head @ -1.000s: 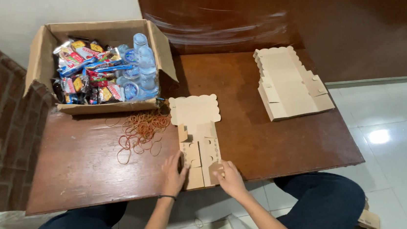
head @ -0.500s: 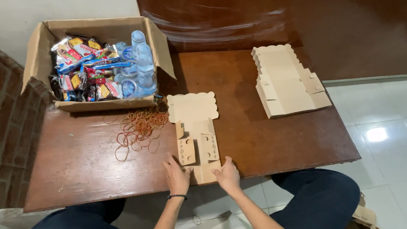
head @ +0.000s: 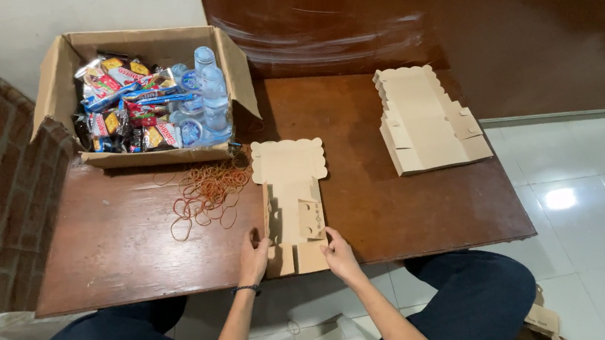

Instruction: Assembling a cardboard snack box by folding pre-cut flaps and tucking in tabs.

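I see my left hand and right hand gripping the near end of one flat cardboard box blank, fingers curled onto its left and right edges. The blank stretches away from my fingertips across the wooden table. Just beyond my left fingers lies a loose heap of rubber bands, too many to count. Further off sits one open carton of snack packets and bottles. One stack of blanks lies well beyond my right fingers.
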